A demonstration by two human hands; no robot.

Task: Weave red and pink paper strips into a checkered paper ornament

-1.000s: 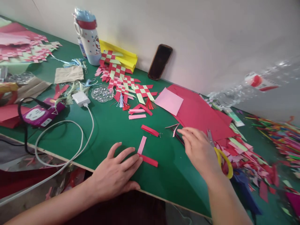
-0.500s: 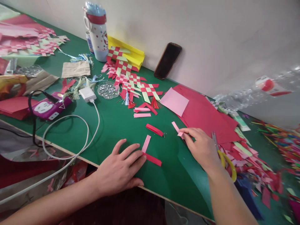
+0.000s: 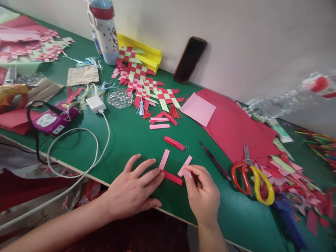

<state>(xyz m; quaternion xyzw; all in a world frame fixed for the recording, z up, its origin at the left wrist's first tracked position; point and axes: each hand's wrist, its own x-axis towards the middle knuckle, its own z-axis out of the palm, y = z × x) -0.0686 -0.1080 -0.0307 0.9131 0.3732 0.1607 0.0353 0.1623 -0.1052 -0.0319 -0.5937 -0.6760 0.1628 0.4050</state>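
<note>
My left hand (image 3: 136, 187) lies spread on the table, its fingertips on the left end of a red paper strip (image 3: 172, 177). From that end a pink paper strip (image 3: 164, 159) stands away at an angle toward the wall. Pinched between thumb and finger of my right hand (image 3: 203, 190) is another pink paper strip (image 3: 185, 165), close to the red strip's right end; whether they touch I cannot tell. Farther off lie a folded red strip (image 3: 174, 143) and a few loose pink and red strips (image 3: 159, 126).
Right of my hand lie a dark pen (image 3: 215, 161), scissors (image 3: 253, 175), red sheets (image 3: 236, 129) and paper scraps (image 3: 296, 182). Woven paper pieces (image 3: 139, 71), a bottle (image 3: 106, 35) and a phone (image 3: 190, 59) stand by the wall. A white cable (image 3: 98, 147) loops at left.
My right hand has moved left and nearer with the pink strip, to the red strip's right end. The pen and scissors now show fully. My left hand has stayed in place.
</note>
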